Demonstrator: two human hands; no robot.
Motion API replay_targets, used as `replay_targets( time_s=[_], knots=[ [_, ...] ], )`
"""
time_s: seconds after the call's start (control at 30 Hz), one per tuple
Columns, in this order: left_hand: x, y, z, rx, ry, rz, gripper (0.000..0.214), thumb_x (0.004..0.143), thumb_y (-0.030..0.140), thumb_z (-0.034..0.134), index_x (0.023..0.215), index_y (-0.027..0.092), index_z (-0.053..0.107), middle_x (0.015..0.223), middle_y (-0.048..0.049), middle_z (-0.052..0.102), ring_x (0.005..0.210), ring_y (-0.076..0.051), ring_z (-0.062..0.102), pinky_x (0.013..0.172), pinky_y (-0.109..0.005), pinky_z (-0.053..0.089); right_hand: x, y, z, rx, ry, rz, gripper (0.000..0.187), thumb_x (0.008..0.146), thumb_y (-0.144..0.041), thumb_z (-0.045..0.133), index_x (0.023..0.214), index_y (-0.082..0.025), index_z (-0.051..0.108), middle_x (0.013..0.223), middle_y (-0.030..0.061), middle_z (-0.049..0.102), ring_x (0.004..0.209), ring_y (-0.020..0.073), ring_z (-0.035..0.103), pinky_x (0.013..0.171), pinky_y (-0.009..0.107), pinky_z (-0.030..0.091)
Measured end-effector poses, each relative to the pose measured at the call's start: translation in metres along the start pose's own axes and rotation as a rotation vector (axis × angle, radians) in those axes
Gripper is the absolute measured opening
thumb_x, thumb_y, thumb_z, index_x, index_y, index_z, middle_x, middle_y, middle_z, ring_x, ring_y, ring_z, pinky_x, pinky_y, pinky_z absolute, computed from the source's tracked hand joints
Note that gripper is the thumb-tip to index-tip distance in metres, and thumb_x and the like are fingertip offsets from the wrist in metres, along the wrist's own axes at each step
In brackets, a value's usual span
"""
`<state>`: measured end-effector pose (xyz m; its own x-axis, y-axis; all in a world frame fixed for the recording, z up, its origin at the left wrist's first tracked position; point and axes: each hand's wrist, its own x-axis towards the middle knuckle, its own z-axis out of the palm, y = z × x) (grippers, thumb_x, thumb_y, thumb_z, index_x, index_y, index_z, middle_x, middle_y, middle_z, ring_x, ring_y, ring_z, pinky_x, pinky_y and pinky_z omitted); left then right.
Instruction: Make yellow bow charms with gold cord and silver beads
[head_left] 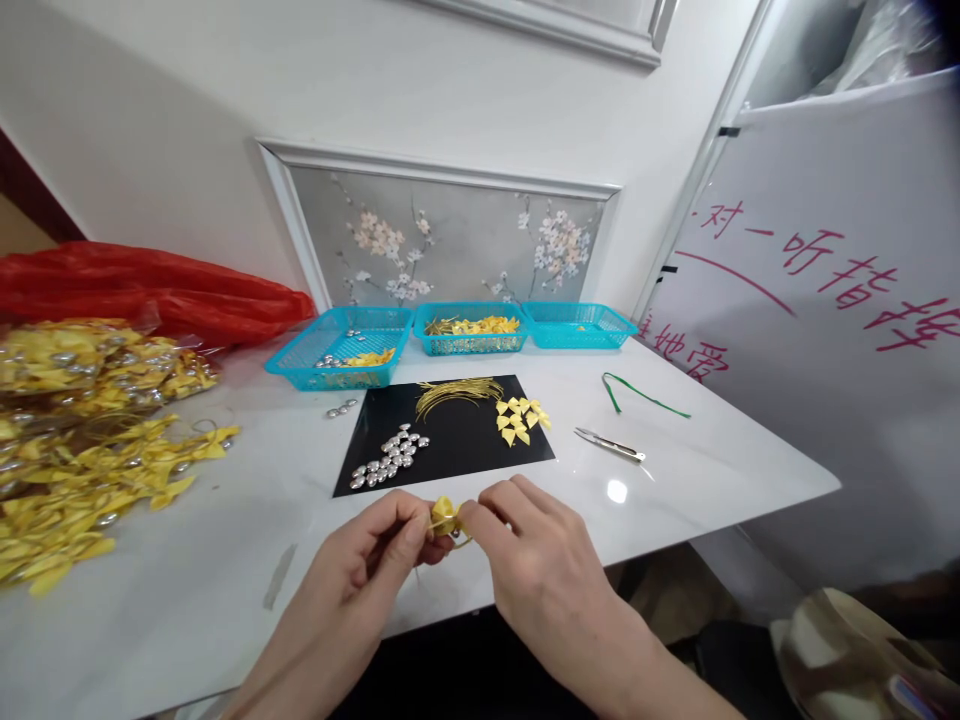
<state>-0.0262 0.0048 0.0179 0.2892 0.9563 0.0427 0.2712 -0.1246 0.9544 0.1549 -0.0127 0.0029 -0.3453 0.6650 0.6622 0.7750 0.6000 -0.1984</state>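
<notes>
Between both hands, above the table's front edge, is a small yellow ribbon flower (444, 514) with a thin gold cord around it. My left hand (375, 550) pinches it from the left, thumb and fingers closed. From the right, my right hand (536, 540) is closed at the flower and its cord; the fingertips partly hide what they grip. A silvery bead shows just under the flower. Beyond the hands a black mat (457, 450) carries silver beads (390, 455), a bundle of gold cords (454, 393) and yellow folded ribbon pieces (519, 418).
Three blue baskets (341, 375) (472, 345) (581, 338) line the wall, with beads and yellow pieces inside. Thread snips (610, 444) and a green cord (649, 395) lie right. Finished-looking yellow ribbon strands (97, 480) heap at left beside a red bag (150, 285). A whiteboard (825, 300) stands right.
</notes>
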Motion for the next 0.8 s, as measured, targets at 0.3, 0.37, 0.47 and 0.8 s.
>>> replay_targets(
  time_s=[0.3, 0.37, 0.47, 0.8],
  knots=[
    [0.005, -0.002, 0.003, 0.007, -0.002, 0.007, 0.032, 0.093, 0.049, 0.054, 0.077, 0.023, 0.061, 0.075, 0.0011, 0.06, 0.076, -0.018, 0.058, 0.075, -0.03, 0.051, 0.001, 0.002, -0.001, -0.008, 0.018, -0.068, 0.019, 0.098, -0.008, 0.048, 0.09, -0.017, 0.063, 0.081, 0.0032, 0.059, 0.07, 0.0179, 0.048, 0.061, 0.031, 0.039],
    [0.005, -0.001, 0.004, 0.031, -0.013, 0.002, 0.033, 0.092, 0.051, 0.055, 0.077, 0.023, 0.063, 0.078, -0.0005, 0.064, 0.079, -0.02, 0.059, 0.076, -0.031, 0.051, -0.001, 0.0, 0.004, 0.016, 0.058, -0.051, 0.02, 0.097, -0.005, 0.046, 0.09, -0.016, 0.062, 0.083, 0.0046, 0.06, 0.071, 0.0185, 0.049, 0.062, 0.032, 0.04],
    [0.003, 0.0, 0.004, 0.05, -0.025, 0.0, 0.031, 0.09, 0.051, 0.057, 0.077, 0.023, 0.063, 0.081, -0.0014, 0.066, 0.084, -0.021, 0.06, 0.08, -0.032, 0.05, -0.003, -0.002, 0.009, 0.008, 0.077, -0.042, 0.021, 0.094, -0.002, 0.045, 0.091, -0.014, 0.062, 0.082, 0.0058, 0.06, 0.071, 0.0196, 0.049, 0.062, 0.033, 0.04],
    [0.004, -0.005, 0.005, -0.062, 0.029, 0.028, 0.031, 0.091, 0.049, 0.057, 0.075, 0.023, 0.061, 0.073, 0.0021, 0.06, 0.073, -0.018, 0.06, 0.074, -0.031, 0.056, 0.0, 0.0, 0.001, -0.011, 0.02, -0.061, 0.019, 0.098, -0.009, 0.048, 0.087, -0.017, 0.062, 0.081, 0.0038, 0.059, 0.069, 0.0182, 0.048, 0.061, 0.032, 0.04]
  ],
)
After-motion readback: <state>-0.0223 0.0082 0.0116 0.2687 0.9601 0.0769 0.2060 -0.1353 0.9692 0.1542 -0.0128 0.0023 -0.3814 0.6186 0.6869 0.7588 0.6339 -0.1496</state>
